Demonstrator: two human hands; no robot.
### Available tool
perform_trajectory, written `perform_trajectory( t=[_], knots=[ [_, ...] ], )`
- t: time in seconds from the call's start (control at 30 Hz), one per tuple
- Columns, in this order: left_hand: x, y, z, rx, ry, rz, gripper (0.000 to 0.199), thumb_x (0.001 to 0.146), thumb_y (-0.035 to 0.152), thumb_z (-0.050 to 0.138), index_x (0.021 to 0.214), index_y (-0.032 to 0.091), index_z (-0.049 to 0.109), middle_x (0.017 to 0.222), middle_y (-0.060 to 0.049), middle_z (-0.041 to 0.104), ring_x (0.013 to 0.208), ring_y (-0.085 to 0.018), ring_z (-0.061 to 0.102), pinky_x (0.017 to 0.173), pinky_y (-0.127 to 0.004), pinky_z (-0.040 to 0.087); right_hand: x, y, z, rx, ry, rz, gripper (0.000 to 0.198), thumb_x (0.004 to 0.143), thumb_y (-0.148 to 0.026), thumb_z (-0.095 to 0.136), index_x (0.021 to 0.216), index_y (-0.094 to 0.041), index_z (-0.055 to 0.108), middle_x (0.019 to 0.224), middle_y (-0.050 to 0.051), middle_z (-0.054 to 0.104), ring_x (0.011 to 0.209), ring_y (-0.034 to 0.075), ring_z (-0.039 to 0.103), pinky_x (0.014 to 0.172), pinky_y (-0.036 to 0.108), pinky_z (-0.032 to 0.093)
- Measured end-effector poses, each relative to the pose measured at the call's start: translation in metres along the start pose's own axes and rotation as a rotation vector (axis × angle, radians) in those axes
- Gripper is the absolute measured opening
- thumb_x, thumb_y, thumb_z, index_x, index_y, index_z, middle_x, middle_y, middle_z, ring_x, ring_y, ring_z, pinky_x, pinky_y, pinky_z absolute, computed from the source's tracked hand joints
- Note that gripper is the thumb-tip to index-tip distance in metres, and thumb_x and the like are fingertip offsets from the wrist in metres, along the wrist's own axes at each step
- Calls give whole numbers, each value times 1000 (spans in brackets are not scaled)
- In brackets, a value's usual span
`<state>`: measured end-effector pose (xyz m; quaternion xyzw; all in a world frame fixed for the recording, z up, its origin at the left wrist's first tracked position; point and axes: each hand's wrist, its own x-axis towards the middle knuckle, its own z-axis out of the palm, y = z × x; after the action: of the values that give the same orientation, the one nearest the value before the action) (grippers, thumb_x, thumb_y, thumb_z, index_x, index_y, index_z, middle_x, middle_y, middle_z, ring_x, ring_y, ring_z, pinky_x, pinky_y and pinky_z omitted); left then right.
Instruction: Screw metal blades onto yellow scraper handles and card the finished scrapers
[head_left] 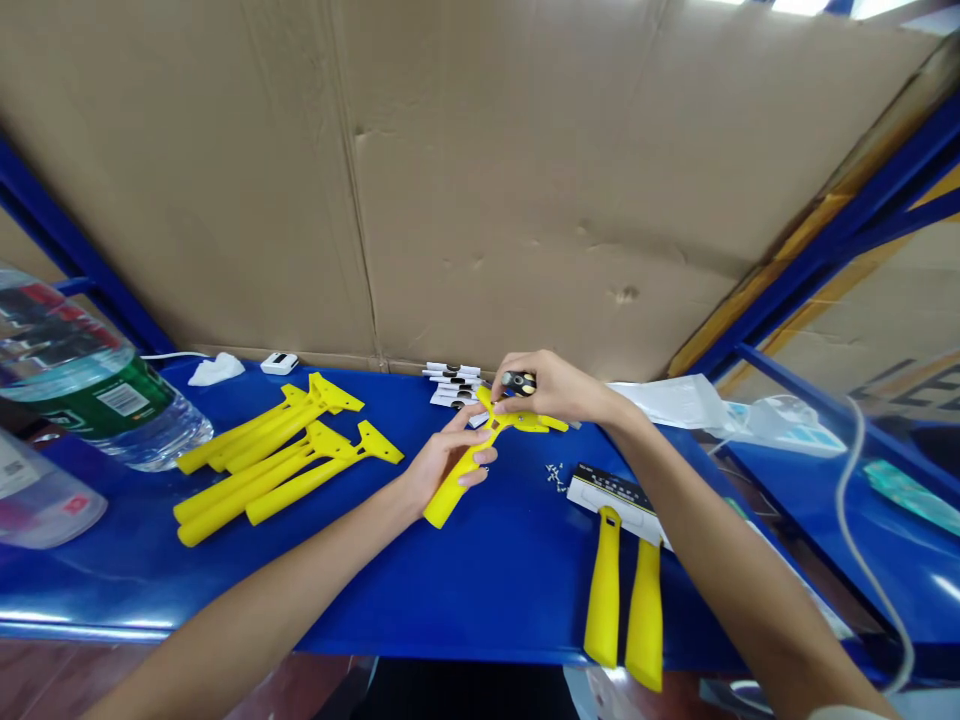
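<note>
My left hand (448,462) is wrapped round the handle of a yellow plastic scraper (450,498), its T-shaped head pointing away from me. My right hand (541,385) is closed round a short black-and-yellow screwdriver (517,383) held over the scraper's neck; the driver's tip is hidden by the fingers. Another yellow scraper head (551,424) shows partly beneath the right hand. Behind the hands lie several white-and-black blade packs (452,383). Loose small screws (556,477) are scattered to the right, near a black-and-white box (613,493).
Several yellow scrapers (259,480) lie in a group on the left of the blue table (375,600). Two yellow handles (603,600) overhang the front edge. A large water bottle (112,400) stands at left. Cardboard (480,200) walls the back; clear plastic bags (675,400) lie at right.
</note>
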<state>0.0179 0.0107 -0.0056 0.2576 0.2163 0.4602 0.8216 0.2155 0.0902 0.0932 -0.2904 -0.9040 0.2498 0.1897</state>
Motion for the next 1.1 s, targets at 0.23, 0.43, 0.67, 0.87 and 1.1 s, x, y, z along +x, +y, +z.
perform_trajectory(
  t=[0.23, 0.43, 0.67, 0.87, 1.1],
  knots=[
    [5, -5, -7, 20, 21, -12, 51, 80, 9, 81, 119, 26, 52, 98, 0, 57, 55, -6, 54, 35, -14, 34, 1, 11, -2, 7, -35, 11, 15, 87, -34, 80, 89, -19, 77, 95, 4, 77, 85, 19, 67, 80, 32, 46],
    [5, -8, -9, 59, -4, -31, 49, 84, 11, 79, 123, 27, 54, 99, 0, 56, 58, -7, 55, 36, -14, 36, -1, 15, -2, 13, -58, 11, 16, 87, -35, 80, 88, -19, 78, 96, 4, 77, 84, 18, 67, 81, 32, 46],
    [6, -10, -7, 99, 6, -40, 47, 83, 12, 79, 121, 26, 55, 98, 0, 55, 56, -7, 55, 35, -14, 36, -3, 19, -2, 79, -103, 85, 14, 83, -31, 82, 87, -18, 78, 86, 2, 77, 77, 16, 65, 73, 30, 46],
    [5, -9, -4, 123, 23, -38, 49, 82, 12, 80, 121, 25, 54, 97, 0, 56, 54, -7, 54, 34, -15, 36, -2, 27, -3, 209, -130, 195, 22, 78, -37, 87, 82, -19, 76, 78, 0, 73, 71, 14, 60, 66, 29, 45],
    [6, -12, -5, 155, 28, -18, 47, 81, 13, 82, 118, 25, 55, 97, 0, 58, 54, -7, 56, 34, -15, 37, -3, 29, -2, 203, -148, 205, 23, 78, -38, 86, 85, -19, 76, 80, 1, 74, 73, 14, 60, 67, 29, 45]
  ],
)
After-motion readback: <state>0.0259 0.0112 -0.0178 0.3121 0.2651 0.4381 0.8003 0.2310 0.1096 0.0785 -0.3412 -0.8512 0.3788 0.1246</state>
